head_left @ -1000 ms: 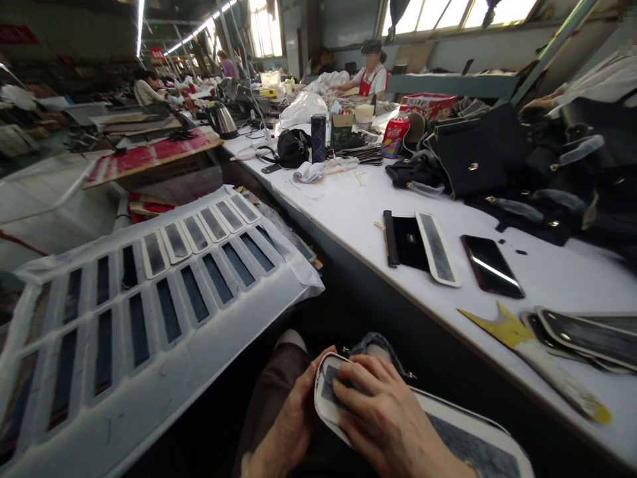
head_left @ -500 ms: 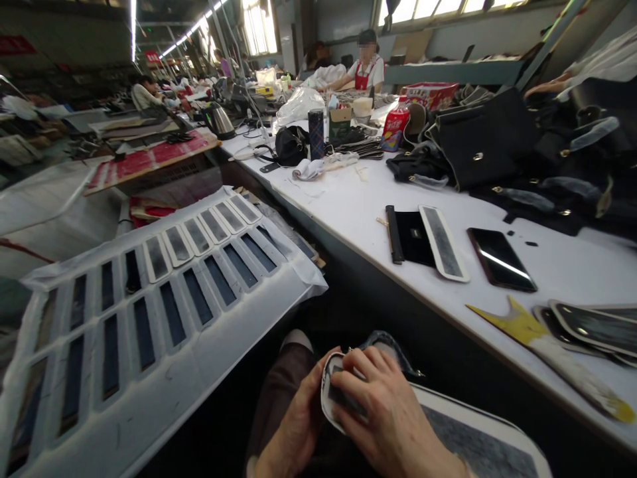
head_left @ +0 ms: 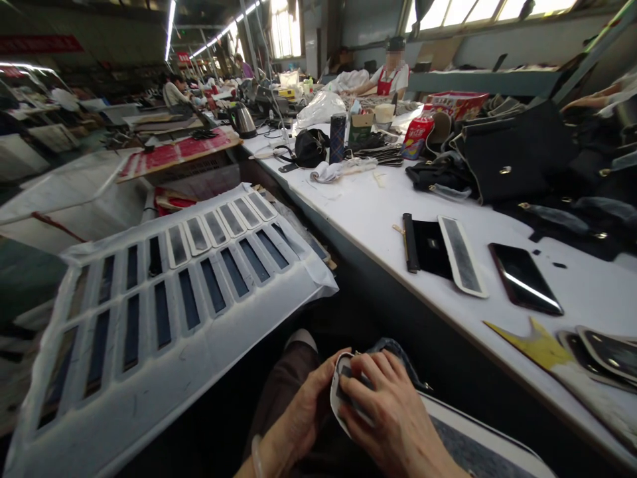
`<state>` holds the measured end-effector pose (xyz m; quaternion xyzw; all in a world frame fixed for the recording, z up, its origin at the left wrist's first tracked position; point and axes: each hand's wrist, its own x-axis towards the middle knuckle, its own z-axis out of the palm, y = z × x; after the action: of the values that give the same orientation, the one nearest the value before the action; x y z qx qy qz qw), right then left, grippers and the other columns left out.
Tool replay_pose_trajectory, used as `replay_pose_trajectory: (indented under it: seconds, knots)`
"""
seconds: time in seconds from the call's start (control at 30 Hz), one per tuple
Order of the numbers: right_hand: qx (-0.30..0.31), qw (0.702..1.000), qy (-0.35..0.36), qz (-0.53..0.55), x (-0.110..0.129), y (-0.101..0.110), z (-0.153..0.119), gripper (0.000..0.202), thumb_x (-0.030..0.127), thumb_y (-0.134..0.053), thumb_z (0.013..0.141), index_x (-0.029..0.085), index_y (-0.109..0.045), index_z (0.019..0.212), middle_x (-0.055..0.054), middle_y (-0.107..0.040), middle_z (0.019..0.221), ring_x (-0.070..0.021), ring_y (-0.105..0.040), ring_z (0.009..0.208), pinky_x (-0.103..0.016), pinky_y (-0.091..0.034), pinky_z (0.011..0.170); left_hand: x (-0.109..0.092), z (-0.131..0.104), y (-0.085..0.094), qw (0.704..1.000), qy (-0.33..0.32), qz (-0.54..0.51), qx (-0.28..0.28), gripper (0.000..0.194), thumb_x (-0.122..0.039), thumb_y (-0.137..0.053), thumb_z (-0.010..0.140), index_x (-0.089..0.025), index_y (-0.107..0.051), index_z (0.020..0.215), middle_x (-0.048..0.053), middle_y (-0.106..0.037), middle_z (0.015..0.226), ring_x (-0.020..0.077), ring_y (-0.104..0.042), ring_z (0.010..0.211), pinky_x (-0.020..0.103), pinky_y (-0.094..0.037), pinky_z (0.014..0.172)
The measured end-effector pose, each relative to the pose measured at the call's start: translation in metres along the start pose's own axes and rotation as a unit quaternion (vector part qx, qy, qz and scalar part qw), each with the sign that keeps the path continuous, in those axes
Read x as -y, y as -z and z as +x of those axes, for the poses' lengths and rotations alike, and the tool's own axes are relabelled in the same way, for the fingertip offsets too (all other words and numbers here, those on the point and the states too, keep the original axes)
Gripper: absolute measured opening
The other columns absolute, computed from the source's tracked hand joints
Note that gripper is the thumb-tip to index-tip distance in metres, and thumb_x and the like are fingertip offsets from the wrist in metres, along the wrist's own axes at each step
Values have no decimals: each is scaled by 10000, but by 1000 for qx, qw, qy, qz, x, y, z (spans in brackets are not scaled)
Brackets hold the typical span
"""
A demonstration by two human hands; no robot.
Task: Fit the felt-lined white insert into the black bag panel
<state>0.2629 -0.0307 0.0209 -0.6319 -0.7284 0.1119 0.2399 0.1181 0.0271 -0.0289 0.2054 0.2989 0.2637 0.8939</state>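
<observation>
Holding the rounded near end of a long panel (head_left: 478, 441), low in front of the body and over the lap, beside the bench (head_left: 358, 219) and below its top. Curling the left hand (head_left: 303, 415) closed around the left edge of that end. Bending the right hand (head_left: 393, 411) partly closed over the same end, with fingertips down on its dark middle, and covering part of the panel; unable to tell whether pinching it too. Visible beyond the right wrist as a grey strip inside a pale border, running off toward the lower right.

To the left, covered by a white sheet (head_left: 199, 358) with rows of dark oblong openings, and lined along part of the far row with pale-edged strips (head_left: 215, 229).

Set out on the bench: black piece (head_left: 430, 247) lying open, with pale-edged flap; phone (head_left: 525, 279) just to its right; yellow-and-white pointed piece (head_left: 537, 342) nearer, next to stacked panels (head_left: 614, 355). Farther back: heaped black bags (head_left: 522, 156), red bottle (head_left: 418, 136), dark tumbler (head_left: 337, 138) and black pouch (head_left: 311, 147).
</observation>
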Motion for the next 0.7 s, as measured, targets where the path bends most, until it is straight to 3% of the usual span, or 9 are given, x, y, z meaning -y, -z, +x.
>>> replay_pose_trajectory:
  seconds: [0.2,0.5,0.7]
  knots:
    - [1,1000,4,19,0,0,2,143,177,-658,779,277,-636,878,-16,-647,987,-241,-547,917,-486,-415,878,-5,0,2,998,-11,63,-2,433,-348,-632,894,-149,-632,1278,113,-643,1299,297,-470,1339,404,-285,1177]
    - [27,999,1,19,-1,5,1,116,200,-646,793,276,-633,880,-21,-664,1016,-258,-587,946,-532,-448,885,-6,1,7,995,-13,79,57,460,-312,-569,911,-138,-577,1336,131,-642,1286,311,-536,1263,420,-337,1116]
    - [26,999,5,36,-5,0,-1,102,204,-638,794,269,-615,869,-18,-666,1023,-278,-592,978,-580,-445,914,-15,-1,-1,989,-2,146,23,478,-344,-647,865,-179,-606,1312,105,-664,1264,304,-540,1261,422,-340,1114]
